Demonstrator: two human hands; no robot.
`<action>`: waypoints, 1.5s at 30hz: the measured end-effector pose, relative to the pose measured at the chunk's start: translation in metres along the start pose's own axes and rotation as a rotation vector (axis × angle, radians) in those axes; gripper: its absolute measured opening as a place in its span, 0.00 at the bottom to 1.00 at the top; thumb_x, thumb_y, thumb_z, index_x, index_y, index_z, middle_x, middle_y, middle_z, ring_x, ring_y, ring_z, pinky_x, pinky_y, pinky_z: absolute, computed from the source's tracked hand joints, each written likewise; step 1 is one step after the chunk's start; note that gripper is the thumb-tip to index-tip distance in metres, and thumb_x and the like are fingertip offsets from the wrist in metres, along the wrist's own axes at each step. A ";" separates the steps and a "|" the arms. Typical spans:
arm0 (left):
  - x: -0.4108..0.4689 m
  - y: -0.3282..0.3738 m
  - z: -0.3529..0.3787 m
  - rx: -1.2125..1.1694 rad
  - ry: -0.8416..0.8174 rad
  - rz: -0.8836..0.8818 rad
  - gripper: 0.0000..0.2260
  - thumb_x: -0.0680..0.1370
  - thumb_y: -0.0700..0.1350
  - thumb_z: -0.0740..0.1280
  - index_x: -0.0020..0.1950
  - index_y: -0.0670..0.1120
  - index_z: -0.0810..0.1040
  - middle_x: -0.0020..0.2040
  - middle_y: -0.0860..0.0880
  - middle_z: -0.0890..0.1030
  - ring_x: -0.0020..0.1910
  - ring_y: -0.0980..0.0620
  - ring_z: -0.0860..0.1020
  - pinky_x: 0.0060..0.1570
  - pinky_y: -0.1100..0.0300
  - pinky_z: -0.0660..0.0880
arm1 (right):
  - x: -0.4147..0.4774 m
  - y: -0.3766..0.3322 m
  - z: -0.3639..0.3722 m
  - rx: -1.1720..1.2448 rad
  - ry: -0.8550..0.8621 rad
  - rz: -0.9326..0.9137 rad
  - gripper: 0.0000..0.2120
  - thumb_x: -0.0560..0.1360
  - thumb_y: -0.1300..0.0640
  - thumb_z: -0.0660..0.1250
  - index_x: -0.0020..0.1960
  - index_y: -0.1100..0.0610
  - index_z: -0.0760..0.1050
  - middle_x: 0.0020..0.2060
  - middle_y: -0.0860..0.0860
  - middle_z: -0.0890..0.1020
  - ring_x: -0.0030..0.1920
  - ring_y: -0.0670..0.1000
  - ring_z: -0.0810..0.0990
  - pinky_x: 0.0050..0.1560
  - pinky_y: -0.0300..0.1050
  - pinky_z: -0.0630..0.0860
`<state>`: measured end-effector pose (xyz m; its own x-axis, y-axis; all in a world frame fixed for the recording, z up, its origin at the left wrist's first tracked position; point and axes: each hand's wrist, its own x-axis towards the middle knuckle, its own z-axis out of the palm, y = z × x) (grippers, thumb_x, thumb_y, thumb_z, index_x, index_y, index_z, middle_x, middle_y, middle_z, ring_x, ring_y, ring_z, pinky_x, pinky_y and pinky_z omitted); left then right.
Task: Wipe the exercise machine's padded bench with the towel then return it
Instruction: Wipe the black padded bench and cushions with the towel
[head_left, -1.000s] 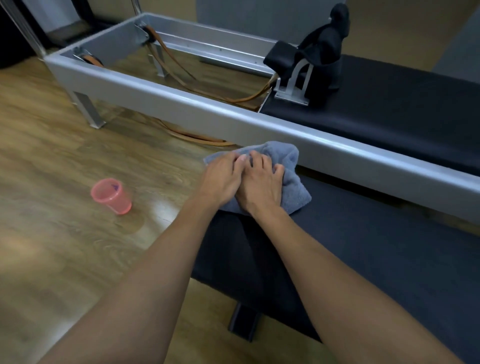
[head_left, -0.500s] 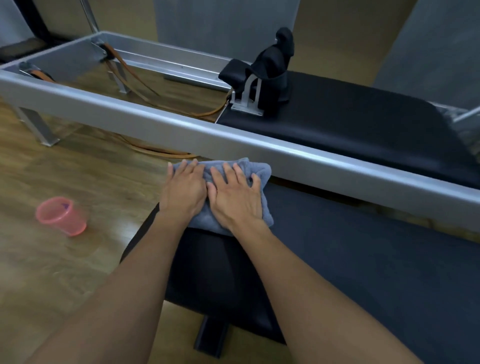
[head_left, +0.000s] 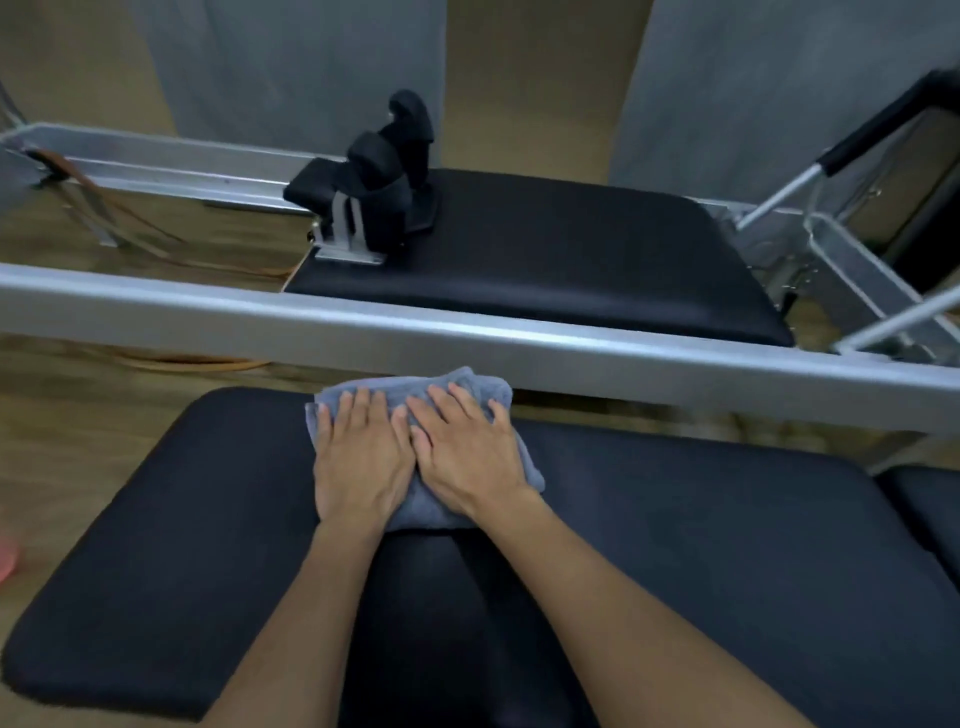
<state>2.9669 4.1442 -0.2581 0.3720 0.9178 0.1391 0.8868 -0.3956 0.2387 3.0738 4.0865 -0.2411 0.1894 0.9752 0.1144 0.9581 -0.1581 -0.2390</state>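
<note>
A folded blue-grey towel (head_left: 415, 387) lies on the black padded bench (head_left: 182, 545), near the bench's far edge. My left hand (head_left: 358, 457) and my right hand (head_left: 467, 452) rest side by side flat on the towel, fingers spread and pointing away from me, pressing it onto the padding. My hands cover most of the towel. Both forearms reach in from the bottom of the view.
Just beyond the bench runs the silver frame rail (head_left: 519, 343) of a reformer machine with a black carriage (head_left: 571, 260), shoulder rests (head_left: 384, 171) and tan straps (head_left: 104, 208). A pink cup (head_left: 6, 561) shows at the left edge on the wooden floor. A footbar (head_left: 857, 145) rises at the right.
Both hands have slid the towel rightward along the bench, away from its left end. My view has turned right, so the pink cup is now at the left edge.
</note>
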 end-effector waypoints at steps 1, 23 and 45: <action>-0.003 0.026 0.006 -0.014 -0.008 0.022 0.26 0.83 0.51 0.44 0.74 0.39 0.66 0.74 0.42 0.68 0.76 0.45 0.61 0.75 0.48 0.45 | -0.010 0.024 -0.008 -0.004 0.009 0.031 0.31 0.76 0.43 0.38 0.69 0.49 0.69 0.71 0.49 0.70 0.74 0.52 0.63 0.67 0.65 0.60; -0.129 0.382 0.066 -0.091 -0.157 0.465 0.39 0.74 0.56 0.30 0.76 0.41 0.60 0.76 0.43 0.64 0.77 0.47 0.57 0.77 0.48 0.44 | -0.245 0.309 -0.100 -0.083 0.156 0.552 0.34 0.74 0.40 0.34 0.75 0.45 0.62 0.76 0.47 0.63 0.76 0.49 0.57 0.69 0.56 0.61; -0.166 0.168 0.015 -0.162 -0.098 0.465 0.32 0.78 0.55 0.37 0.75 0.43 0.64 0.75 0.45 0.66 0.77 0.48 0.58 0.77 0.50 0.49 | -0.233 0.095 -0.048 -0.228 0.092 0.487 0.35 0.76 0.43 0.32 0.78 0.51 0.58 0.77 0.53 0.61 0.77 0.53 0.57 0.69 0.61 0.55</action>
<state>3.0581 3.9256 -0.2558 0.7486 0.6388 0.1774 0.5701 -0.7569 0.3196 3.1308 3.8371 -0.2444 0.6312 0.7648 0.1293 0.7752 -0.6277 -0.0713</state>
